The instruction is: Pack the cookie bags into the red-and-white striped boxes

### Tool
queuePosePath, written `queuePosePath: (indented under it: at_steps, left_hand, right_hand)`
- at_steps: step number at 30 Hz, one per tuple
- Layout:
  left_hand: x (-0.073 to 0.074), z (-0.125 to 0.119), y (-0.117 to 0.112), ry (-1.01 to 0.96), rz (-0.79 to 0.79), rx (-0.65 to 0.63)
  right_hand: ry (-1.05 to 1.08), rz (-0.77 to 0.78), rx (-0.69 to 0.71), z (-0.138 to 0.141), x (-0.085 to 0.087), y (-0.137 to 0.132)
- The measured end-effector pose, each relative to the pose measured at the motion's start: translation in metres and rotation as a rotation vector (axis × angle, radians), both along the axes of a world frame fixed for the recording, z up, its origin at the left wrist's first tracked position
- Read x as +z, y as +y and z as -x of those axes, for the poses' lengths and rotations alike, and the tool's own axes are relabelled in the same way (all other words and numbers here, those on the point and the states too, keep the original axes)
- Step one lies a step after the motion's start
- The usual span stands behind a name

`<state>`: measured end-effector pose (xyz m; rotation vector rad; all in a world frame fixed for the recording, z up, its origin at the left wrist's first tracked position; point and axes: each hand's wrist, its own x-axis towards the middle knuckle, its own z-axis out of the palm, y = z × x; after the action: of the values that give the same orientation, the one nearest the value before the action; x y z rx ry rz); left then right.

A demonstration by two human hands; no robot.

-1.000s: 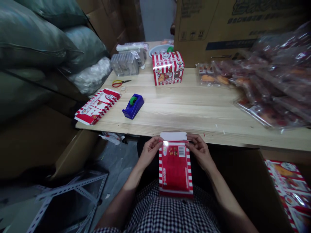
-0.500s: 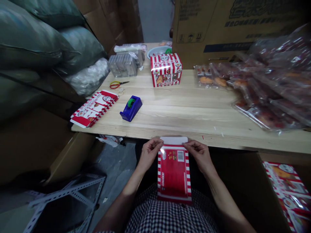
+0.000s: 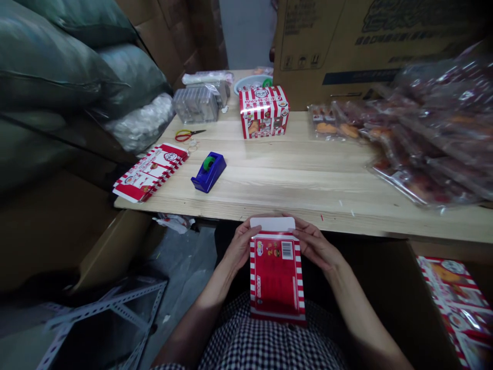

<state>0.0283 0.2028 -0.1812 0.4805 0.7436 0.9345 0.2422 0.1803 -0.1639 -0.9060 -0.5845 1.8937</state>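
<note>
A red box with white-striped edges [image 3: 276, 277] lies over my lap, its barcode side up and a white flap at its far end. My left hand [image 3: 242, 241] grips the far left corner, thumb on top and fingers behind. At the far right corner my right hand [image 3: 314, 241] holds the same box, with its fingers tucked behind the flap. On the table past my hands stands a blue tape dispenser [image 3: 210, 173] with a green roll. A made-up striped box [image 3: 264, 112] stands upright farther back.
Flattened striped boxes [image 3: 152, 172] lie at the table's left, near scissors [image 3: 189, 134] and clear plastic cases [image 3: 195, 104]. Bagged toy food sets [image 3: 431, 149] pile up at right. A large carton [image 3: 327, 51] stands behind. More printed packages [image 3: 458, 303] sit low at right.
Both hands have shifted from pinching the flap's corners to a fuller hold, with fingers reaching behind the flap. The box has stayed nearly in place over my lap.
</note>
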Motion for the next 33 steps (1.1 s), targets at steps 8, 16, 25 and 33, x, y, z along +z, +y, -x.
queuePosePath:
  at_steps: [8,16,25,33]
  left_hand:
    - [0.003,-0.001,0.008,0.052,-0.051,-0.108]
    - [-0.005,-0.003,0.008,0.172,-0.176,-0.084]
    - [0.004,0.009,0.009,0.261,-0.333,-0.284]
    - [0.017,0.014,0.035,0.411,-0.474,-0.43]
  right_hand:
    - [-0.114,0.087,-0.138,0.009,0.002,0.0]
    - [-0.23,-0.04,-0.238,0.008,-0.012,-0.008]
    - [-0.234,-0.097,-0.063,-0.008,-0.005,-0.018]
    - [-0.357,-0.111,0.058,-0.015,0.011,0.002]
